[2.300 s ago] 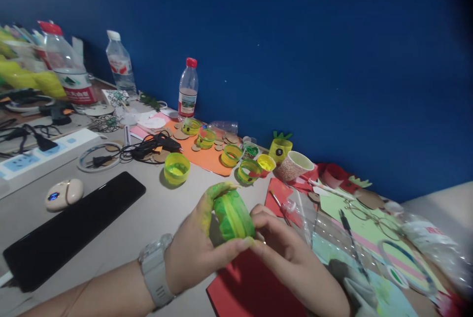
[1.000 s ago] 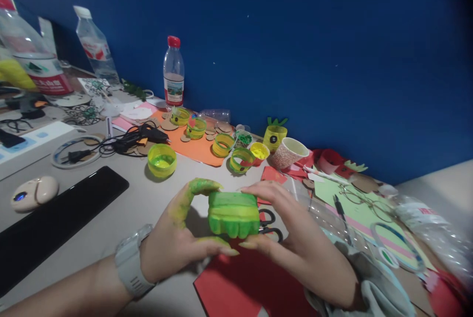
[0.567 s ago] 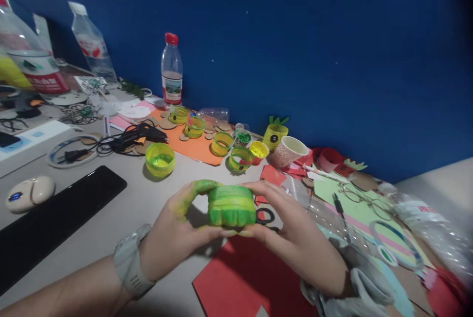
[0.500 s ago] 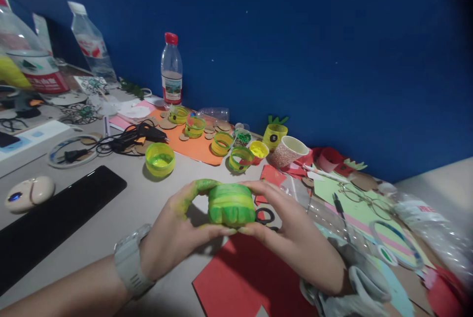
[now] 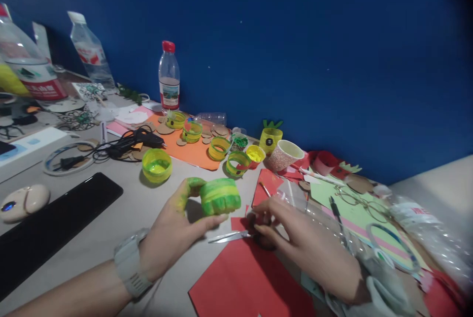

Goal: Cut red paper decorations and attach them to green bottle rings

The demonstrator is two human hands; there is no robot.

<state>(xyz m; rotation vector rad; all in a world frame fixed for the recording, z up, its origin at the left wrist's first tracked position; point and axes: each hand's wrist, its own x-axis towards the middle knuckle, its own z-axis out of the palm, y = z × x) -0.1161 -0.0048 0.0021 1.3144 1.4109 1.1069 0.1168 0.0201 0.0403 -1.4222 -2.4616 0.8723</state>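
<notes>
A green-and-yellow painted bottle bottom (image 5: 220,197) is held by my left hand (image 5: 177,223), thumb below and paint-stained index finger above. Its lobed base faces me. My right hand (image 5: 291,238) closes its fingers round the dark handles of a pair of scissors (image 5: 229,237). The silver blades point left, beneath the bottle bottom, and slightly parted. How the fingers sit in the handles is partly hidden and blurred. Red paper (image 5: 247,280) lies under the scissors and right hand.
Behind stand a painted cup (image 5: 157,167), several painted rings on orange paper (image 5: 192,152), a pot of yellow paint (image 5: 255,154) and a tilted paper cup (image 5: 285,155). A black phone-like slab (image 5: 70,218) lies left. Clear plastic bottles (image 5: 424,218), glasses and a pen lie right.
My right hand has let go of the bottle bottom, moved down and closed on the scissors. The left hand alone keeps the bottle bottom, now tilted and shifted slightly left.
</notes>
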